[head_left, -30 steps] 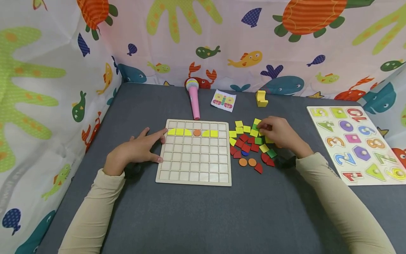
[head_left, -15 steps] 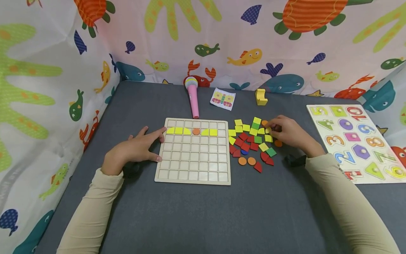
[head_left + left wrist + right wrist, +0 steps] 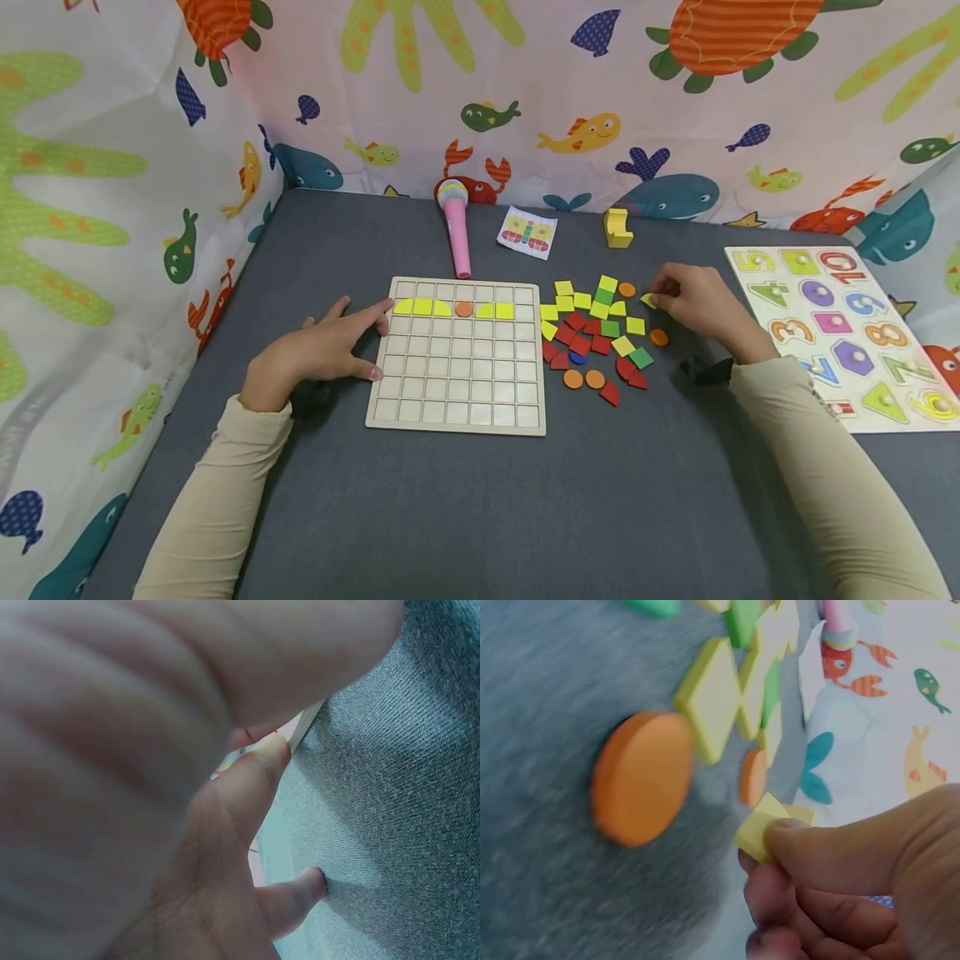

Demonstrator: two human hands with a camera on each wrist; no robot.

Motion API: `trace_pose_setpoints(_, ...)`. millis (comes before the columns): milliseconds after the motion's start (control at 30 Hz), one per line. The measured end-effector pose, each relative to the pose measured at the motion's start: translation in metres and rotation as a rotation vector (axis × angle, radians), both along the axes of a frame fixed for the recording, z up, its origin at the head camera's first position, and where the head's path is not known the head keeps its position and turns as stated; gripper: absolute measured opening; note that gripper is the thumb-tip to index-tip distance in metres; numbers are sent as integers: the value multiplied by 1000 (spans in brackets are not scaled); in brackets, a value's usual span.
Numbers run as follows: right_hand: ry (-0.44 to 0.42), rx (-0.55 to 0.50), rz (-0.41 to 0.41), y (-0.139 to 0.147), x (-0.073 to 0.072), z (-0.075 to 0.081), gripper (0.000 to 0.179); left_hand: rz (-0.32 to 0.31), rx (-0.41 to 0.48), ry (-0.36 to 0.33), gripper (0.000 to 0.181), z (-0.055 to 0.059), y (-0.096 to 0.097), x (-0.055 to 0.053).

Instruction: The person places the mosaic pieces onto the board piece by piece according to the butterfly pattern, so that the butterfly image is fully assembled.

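My left hand (image 3: 311,358) lies at the left edge of a wooden grid board (image 3: 457,367), fingers spread, with thumb and forefinger touching that edge. In the left wrist view the thumb (image 3: 262,769) meets the board's rim. A row of yellow tiles and one orange disc (image 3: 465,309) sits in the board's second row. To the right of the loose tiles, my right hand (image 3: 705,304) pinches a yellow tile (image 3: 757,829) between thumb and fingers. A second yellow edge shows behind it; whether that is another tile I cannot tell. Below the hand lies an orange disc (image 3: 659,337).
Loose red tiles (image 3: 580,345), yellow and green ones spread right of the board. Behind stand a pink toy microphone (image 3: 456,233), a butterfly pattern card (image 3: 528,233) and a yellow block (image 3: 618,229). A number puzzle board (image 3: 847,333) lies at the right.
My right hand has moved right, away from the tile pile, with a yellow tile now visible in its pinch. Orange discs it covered now show. The left hand stays at the board.
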State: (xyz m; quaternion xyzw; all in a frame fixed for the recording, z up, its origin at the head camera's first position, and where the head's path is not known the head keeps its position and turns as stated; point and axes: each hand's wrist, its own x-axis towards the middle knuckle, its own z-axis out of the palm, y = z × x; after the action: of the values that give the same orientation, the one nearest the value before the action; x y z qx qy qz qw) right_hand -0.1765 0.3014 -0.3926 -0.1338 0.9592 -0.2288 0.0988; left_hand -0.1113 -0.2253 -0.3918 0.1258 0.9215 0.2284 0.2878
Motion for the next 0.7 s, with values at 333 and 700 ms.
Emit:
trace_pose_setpoints(333,-11,-106,34,-35,-2,10,9,-2,14,1,101,-3,0,-1)
trace_pose_setpoints(700,44,-175,165,-86,-5,13,6,7,11,0,104,-7,-2,-2)
